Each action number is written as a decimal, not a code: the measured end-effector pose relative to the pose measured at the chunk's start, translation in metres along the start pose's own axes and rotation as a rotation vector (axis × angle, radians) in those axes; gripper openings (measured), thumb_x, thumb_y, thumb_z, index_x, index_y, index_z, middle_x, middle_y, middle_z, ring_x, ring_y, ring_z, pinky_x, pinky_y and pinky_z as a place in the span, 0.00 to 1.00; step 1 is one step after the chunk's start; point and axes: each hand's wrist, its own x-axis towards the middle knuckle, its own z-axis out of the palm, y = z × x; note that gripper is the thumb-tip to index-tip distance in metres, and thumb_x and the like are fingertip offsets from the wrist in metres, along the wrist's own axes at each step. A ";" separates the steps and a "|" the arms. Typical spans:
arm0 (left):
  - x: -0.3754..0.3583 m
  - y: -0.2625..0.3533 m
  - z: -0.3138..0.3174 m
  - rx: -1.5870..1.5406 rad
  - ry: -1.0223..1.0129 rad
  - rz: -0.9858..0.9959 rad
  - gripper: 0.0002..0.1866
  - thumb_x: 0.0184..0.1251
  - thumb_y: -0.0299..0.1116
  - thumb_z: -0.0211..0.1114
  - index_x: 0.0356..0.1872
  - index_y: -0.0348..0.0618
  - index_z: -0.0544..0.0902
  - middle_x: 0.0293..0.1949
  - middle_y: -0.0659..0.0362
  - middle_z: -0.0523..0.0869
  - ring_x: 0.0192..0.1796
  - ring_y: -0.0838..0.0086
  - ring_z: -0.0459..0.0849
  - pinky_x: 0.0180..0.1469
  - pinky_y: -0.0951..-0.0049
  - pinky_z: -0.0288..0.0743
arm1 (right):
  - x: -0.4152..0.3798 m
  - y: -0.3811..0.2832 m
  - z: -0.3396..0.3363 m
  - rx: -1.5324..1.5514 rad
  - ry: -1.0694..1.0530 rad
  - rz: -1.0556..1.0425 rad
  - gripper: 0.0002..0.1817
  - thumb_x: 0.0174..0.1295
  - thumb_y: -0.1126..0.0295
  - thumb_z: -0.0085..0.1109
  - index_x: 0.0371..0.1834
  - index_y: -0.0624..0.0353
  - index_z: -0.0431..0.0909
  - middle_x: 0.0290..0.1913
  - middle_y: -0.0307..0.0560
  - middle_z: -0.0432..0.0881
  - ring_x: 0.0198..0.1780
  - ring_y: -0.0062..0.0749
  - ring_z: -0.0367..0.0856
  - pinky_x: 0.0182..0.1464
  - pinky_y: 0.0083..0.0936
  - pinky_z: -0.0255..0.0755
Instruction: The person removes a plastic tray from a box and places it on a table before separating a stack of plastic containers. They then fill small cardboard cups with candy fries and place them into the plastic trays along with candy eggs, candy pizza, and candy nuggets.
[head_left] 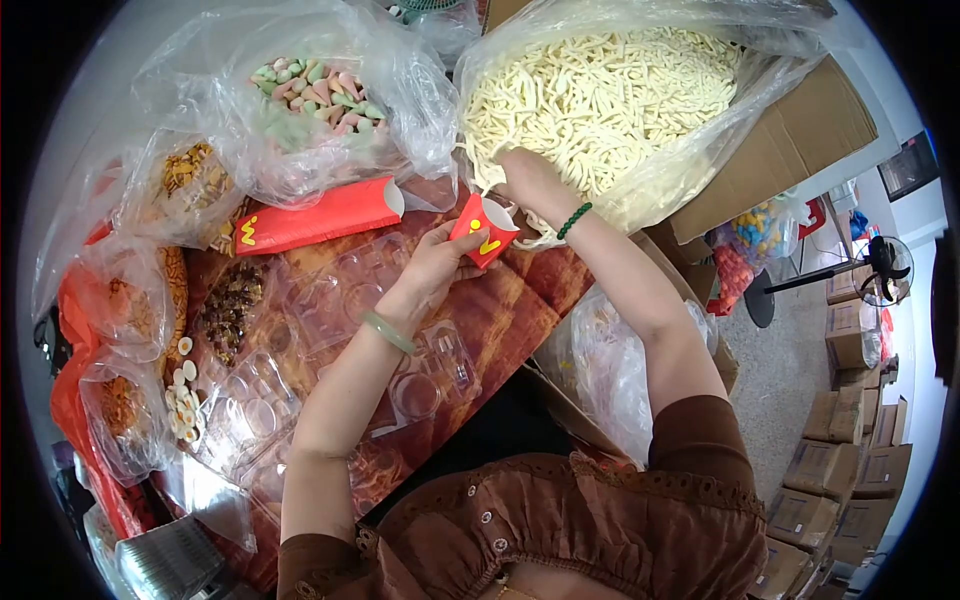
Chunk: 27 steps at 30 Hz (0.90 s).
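Note:
My left hand, with a pale bangle at the wrist, is closed around a small red fry carton with a yellow logo. The carton's mouth tilts up towards my right hand, which wears a green bead bracelet. My right hand's fingers are curled at the near edge of a big clear bag of pale fry-shaped sticks. A few pale sticks show at its fingertips, partly hidden by the hand. Left of the carton lies a stack of red flattened fry cartons.
Bags of pastel cone-shaped pieces and orange-brown pieces stand at the back left. Clear plastic trays and small egg-like pieces lie on the red-brown tabletop. A cardboard flap stands right; a fan and boxes are beyond.

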 end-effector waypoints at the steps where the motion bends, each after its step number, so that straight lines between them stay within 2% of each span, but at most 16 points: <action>1: 0.001 0.001 0.001 0.014 0.014 -0.008 0.20 0.65 0.35 0.65 0.55 0.40 0.73 0.47 0.57 0.82 0.42 0.72 0.83 0.45 0.73 0.78 | 0.004 0.005 0.001 0.019 0.026 -0.026 0.24 0.43 0.64 0.70 0.42 0.65 0.78 0.39 0.60 0.81 0.45 0.53 0.79 0.49 0.39 0.74; 2: 0.001 0.000 0.002 0.014 0.015 -0.008 0.20 0.65 0.35 0.65 0.55 0.40 0.73 0.47 0.57 0.82 0.42 0.72 0.83 0.45 0.73 0.78 | 0.010 0.011 0.000 0.019 0.026 -0.027 0.24 0.43 0.64 0.70 0.42 0.65 0.78 0.39 0.60 0.81 0.45 0.53 0.79 0.49 0.39 0.74; 4: 0.002 -0.001 0.005 0.011 0.066 0.058 0.20 0.65 0.34 0.65 0.54 0.39 0.74 0.47 0.58 0.82 0.44 0.74 0.82 0.46 0.73 0.77 | 0.015 0.015 -0.019 0.092 -0.111 0.011 0.24 0.43 0.63 0.70 0.44 0.64 0.80 0.42 0.58 0.82 0.48 0.50 0.79 0.51 0.37 0.73; 5: 0.003 -0.001 0.004 0.012 0.066 0.059 0.20 0.65 0.34 0.65 0.54 0.39 0.74 0.47 0.58 0.82 0.44 0.74 0.82 0.46 0.73 0.77 | 0.014 0.016 -0.034 0.081 -0.096 -0.010 0.24 0.44 0.63 0.71 0.43 0.67 0.81 0.41 0.59 0.83 0.41 0.44 0.83 0.45 0.33 0.76; 7: 0.007 0.000 0.003 0.003 0.047 0.081 0.19 0.64 0.34 0.66 0.53 0.38 0.75 0.46 0.58 0.83 0.45 0.76 0.82 0.47 0.73 0.76 | 0.014 0.010 -0.070 0.256 -0.197 0.169 0.24 0.46 0.64 0.70 0.44 0.70 0.80 0.38 0.60 0.83 0.31 0.37 0.84 0.36 0.30 0.78; 8: 0.009 0.001 0.004 0.001 0.046 0.082 0.19 0.64 0.34 0.66 0.53 0.38 0.75 0.46 0.58 0.83 0.45 0.76 0.82 0.47 0.73 0.76 | 0.014 0.010 -0.081 0.365 -0.202 0.199 0.24 0.47 0.65 0.69 0.44 0.72 0.79 0.35 0.59 0.82 0.22 0.32 0.81 0.28 0.27 0.76; 9: 0.010 0.001 0.007 0.021 0.051 0.114 0.18 0.64 0.33 0.66 0.52 0.37 0.76 0.45 0.58 0.83 0.44 0.76 0.82 0.46 0.74 0.77 | 0.012 0.009 -0.089 0.365 -0.202 0.201 0.24 0.47 0.65 0.69 0.44 0.72 0.79 0.35 0.59 0.82 0.22 0.32 0.81 0.28 0.27 0.76; 11: 0.015 0.005 0.013 0.045 0.054 0.151 0.18 0.64 0.33 0.66 0.51 0.36 0.76 0.45 0.58 0.83 0.43 0.77 0.82 0.45 0.75 0.77 | 0.008 0.010 -0.101 0.291 -0.110 0.217 0.24 0.46 0.64 0.69 0.43 0.71 0.80 0.35 0.59 0.83 0.28 0.39 0.83 0.34 0.31 0.77; 12: 0.017 0.006 0.017 0.032 0.032 0.158 0.18 0.64 0.32 0.66 0.51 0.36 0.76 0.45 0.57 0.83 0.42 0.76 0.83 0.44 0.75 0.77 | 0.010 0.016 -0.098 0.117 -0.010 0.081 0.23 0.45 0.62 0.68 0.41 0.68 0.81 0.36 0.59 0.83 0.35 0.47 0.83 0.42 0.34 0.76; 16: 0.022 0.013 0.036 0.014 0.059 0.139 0.17 0.64 0.31 0.65 0.51 0.35 0.76 0.44 0.56 0.83 0.40 0.74 0.84 0.40 0.75 0.79 | 0.007 0.038 -0.089 0.035 0.141 -0.046 0.22 0.45 0.60 0.68 0.38 0.66 0.82 0.35 0.59 0.82 0.39 0.52 0.81 0.47 0.36 0.74; 18: 0.023 0.013 0.039 0.053 0.046 0.131 0.17 0.65 0.31 0.65 0.51 0.35 0.76 0.43 0.56 0.84 0.41 0.74 0.84 0.41 0.73 0.80 | 0.004 0.046 -0.081 -0.019 0.115 -0.066 0.20 0.46 0.60 0.68 0.36 0.66 0.81 0.34 0.59 0.82 0.38 0.52 0.81 0.44 0.37 0.74; 19: 0.025 0.015 0.041 0.089 0.038 0.133 0.16 0.65 0.31 0.64 0.51 0.35 0.76 0.42 0.56 0.84 0.41 0.73 0.84 0.41 0.72 0.80 | 0.002 0.046 -0.085 0.047 -0.006 -0.001 0.20 0.47 0.59 0.67 0.35 0.66 0.81 0.34 0.59 0.82 0.36 0.51 0.81 0.41 0.36 0.73; 23: 0.021 0.013 0.043 0.068 0.036 0.124 0.16 0.66 0.31 0.64 0.51 0.35 0.75 0.41 0.56 0.84 0.41 0.73 0.85 0.42 0.73 0.81 | 0.004 0.060 -0.088 0.128 -0.110 0.073 0.21 0.49 0.57 0.67 0.34 0.68 0.80 0.31 0.58 0.81 0.33 0.46 0.80 0.39 0.35 0.73; 25: 0.024 0.010 0.041 0.072 0.022 0.149 0.16 0.66 0.31 0.63 0.52 0.34 0.75 0.43 0.55 0.84 0.41 0.73 0.85 0.42 0.74 0.80 | 0.003 0.053 -0.100 0.208 -0.190 0.173 0.23 0.51 0.56 0.66 0.34 0.69 0.78 0.27 0.57 0.80 0.31 0.40 0.79 0.38 0.34 0.72; 26: 0.025 0.008 0.041 0.074 0.024 0.146 0.16 0.66 0.31 0.63 0.52 0.34 0.75 0.43 0.55 0.84 0.41 0.73 0.85 0.42 0.74 0.80 | 0.001 0.054 -0.099 0.199 -0.108 0.115 0.21 0.53 0.58 0.65 0.35 0.70 0.78 0.25 0.51 0.79 0.29 0.32 0.76 0.34 0.31 0.71; 27: 0.027 0.009 0.042 0.084 0.014 0.161 0.16 0.66 0.30 0.63 0.52 0.34 0.75 0.43 0.55 0.84 0.41 0.73 0.85 0.42 0.74 0.80 | -0.002 0.048 -0.105 0.200 -0.109 0.113 0.21 0.53 0.58 0.65 0.35 0.70 0.78 0.25 0.51 0.79 0.29 0.32 0.76 0.34 0.31 0.71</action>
